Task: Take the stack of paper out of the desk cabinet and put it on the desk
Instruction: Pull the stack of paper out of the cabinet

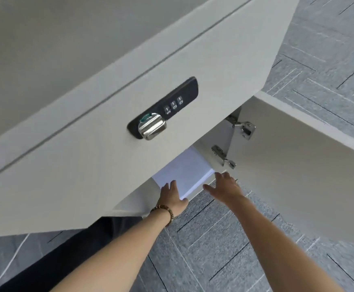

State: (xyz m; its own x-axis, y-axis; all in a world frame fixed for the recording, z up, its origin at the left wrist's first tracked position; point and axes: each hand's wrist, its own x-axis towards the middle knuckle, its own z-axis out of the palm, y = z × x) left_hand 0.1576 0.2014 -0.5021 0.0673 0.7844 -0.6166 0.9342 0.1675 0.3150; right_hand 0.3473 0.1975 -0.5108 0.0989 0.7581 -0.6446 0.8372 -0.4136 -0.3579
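Stack of paper [182, 178]: white sheets, lying flat inside the open desk cabinet [134, 203], low in the compartment, near its front edge; the upper part is hidden behind the drawer front above.

Left hand [172, 194]: reached into the opening, laid on the left front corner of the stack, thumb along the front edge; fingers are held loosely together on top of the sheets. Whether the stack is gripped cannot be told. A beaded bracelet [164, 211] is worn on the wrist.

Right hand [224, 186]: fingers spread, palm down, placed at the right front corner of the stack; contact cannot be told.

Cabinet door [298, 165]: swung open to the right, carried on two metal hinges [243, 128].

Combination lock [163, 110]: black plate with three dials and a chrome knob, mounted on the white drawer front [87, 154].

Floor: grey carpet tiles [224, 239].
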